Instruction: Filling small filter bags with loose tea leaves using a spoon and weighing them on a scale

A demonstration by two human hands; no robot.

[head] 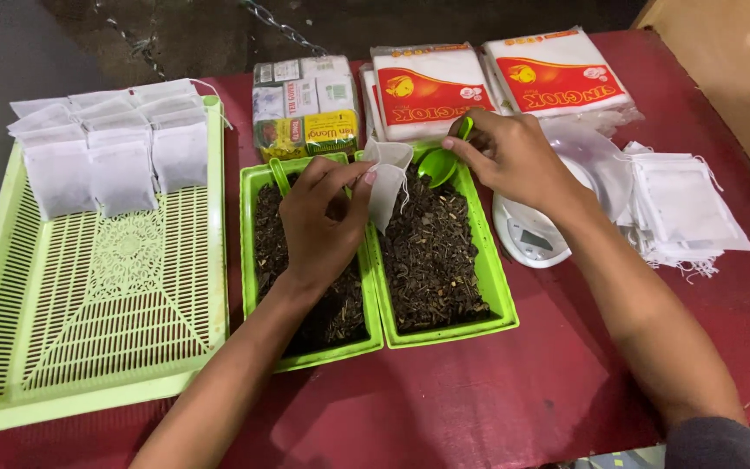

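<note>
My left hand point(321, 221) holds a small white drawstring bag point(387, 181) by its open top, above the gap between two green trays. My right hand point(512, 155) grips a green plastic scoop point(441, 161) with its bowl tipped toward the bag's mouth. The right green tray point(498, 295) holds a dark loose mix of dried leaves point(431, 256). The left green tray point(253, 252) holds a similar dark mix, partly hidden by my left forearm, with a second green scoop handle point(280, 175) lying in it.
A large light-green slatted tray point(88, 295) at left carries several filled white bags point(119, 148) along its far end. A white kitchen scale point(531, 233), a stack of empty bags point(683, 204), and packets point(431, 87) at the back sit on the red table point(479, 391).
</note>
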